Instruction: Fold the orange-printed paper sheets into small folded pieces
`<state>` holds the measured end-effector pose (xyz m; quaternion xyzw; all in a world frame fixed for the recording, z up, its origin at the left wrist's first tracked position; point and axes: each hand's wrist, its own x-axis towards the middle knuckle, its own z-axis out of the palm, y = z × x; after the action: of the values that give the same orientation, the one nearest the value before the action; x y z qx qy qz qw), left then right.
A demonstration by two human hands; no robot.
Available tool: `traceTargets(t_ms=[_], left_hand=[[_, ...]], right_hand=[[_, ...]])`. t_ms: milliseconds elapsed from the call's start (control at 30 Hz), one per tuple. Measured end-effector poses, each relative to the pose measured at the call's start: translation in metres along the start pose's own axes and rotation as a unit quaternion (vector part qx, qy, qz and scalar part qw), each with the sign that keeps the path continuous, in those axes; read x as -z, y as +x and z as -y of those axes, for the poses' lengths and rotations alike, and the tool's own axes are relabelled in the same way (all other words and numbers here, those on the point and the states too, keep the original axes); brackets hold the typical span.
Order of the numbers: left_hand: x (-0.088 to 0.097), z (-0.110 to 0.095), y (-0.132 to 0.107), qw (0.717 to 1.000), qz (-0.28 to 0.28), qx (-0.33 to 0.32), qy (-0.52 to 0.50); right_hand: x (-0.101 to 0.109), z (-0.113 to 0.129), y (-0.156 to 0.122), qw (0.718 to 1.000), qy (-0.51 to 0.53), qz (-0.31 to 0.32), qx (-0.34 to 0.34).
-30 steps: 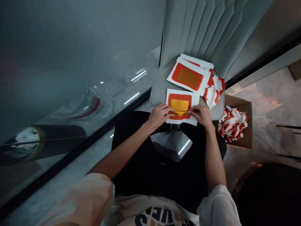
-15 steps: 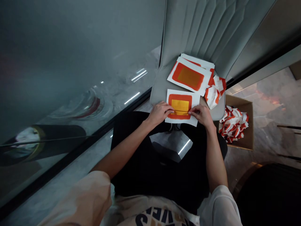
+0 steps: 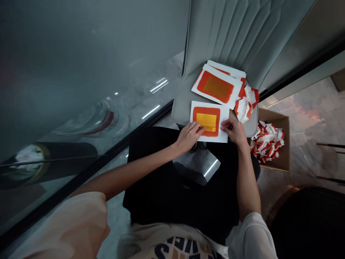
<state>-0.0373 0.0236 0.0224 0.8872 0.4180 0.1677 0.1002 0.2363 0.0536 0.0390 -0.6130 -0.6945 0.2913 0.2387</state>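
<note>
- Left hand (image 3: 189,136): a bare hand lying on the lower left part of the sheet, its fingers (image 3: 198,128) stretched out and relaxed against the paper, reaching the orange border and the edge of the yellow patch, with no clear grip
- Right hand (image 3: 234,131): a bare hand at the sheet's right edge, its fingers (image 3: 224,126) curled in toward the paper; whether they pinch the edge or only touch it cannot be told
- White rectangular paper sheet with an orange-red border and a glossy yellow centre patch (image 3: 207,122): it lies flat and nearly square to the person, between both hands, at the front of the seat and over the lap
- A thin line runs across the lower part of the yellow patch; it is too small to tell whether it is a crease or a strip's edge
- Stack of matching white, orange and yellow paper sheets (image 3: 217,86): it sits on the seat just beyond the hand-held sheet, slightly askew
- Crumpled white-and-red paper scraps (image 3: 244,106): they lie on the seat, touching the stack's right side
- Pale grey upholstered chair with a channel-stitched backrest (image 3: 229,36): it bears the stack and scraps
- Open brown cardboard box (image 3: 280,122): it stands on the floor right of the chair, holding a heap of white-and-red paper scraps (image 3: 266,142)
- Black trousers (image 3: 172,201): they cover the person's lap, below the hands
</note>
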Motion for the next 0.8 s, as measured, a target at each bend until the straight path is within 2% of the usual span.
traceTargets(t_ms=[133, 233, 300, 400, 567, 800], left_hand=[[-0.004, -0.015, -0.007, 1.000, 0.007, 0.027, 0.011], [-0.008, -0.027, -0.012, 0.998, 0.000, 0.057, 0.002], [-0.010, -0.032, -0.017, 0.998, 0.011, 0.061, -0.001], [-0.012, -0.032, -0.026, 0.998, 0.032, 0.054, 0.008], [-0.008, -0.022, -0.030, 0.996, 0.065, 0.037, 0.051], [0.001, -0.014, -0.022, 0.995, 0.073, 0.020, 0.069]], right_hand=[[0.002, -0.003, -0.011, 0.998, -0.020, -0.060, -0.022], [-0.002, 0.010, -0.015, 0.992, -0.061, -0.107, 0.016], [-0.007, 0.021, -0.014, 0.991, -0.082, -0.087, 0.057], [-0.014, 0.031, -0.011, 0.993, -0.076, -0.016, 0.092], [-0.022, 0.032, -0.009, 0.998, -0.040, 0.012, 0.036], [-0.025, 0.040, -0.014, 0.996, -0.080, 0.026, -0.036]])
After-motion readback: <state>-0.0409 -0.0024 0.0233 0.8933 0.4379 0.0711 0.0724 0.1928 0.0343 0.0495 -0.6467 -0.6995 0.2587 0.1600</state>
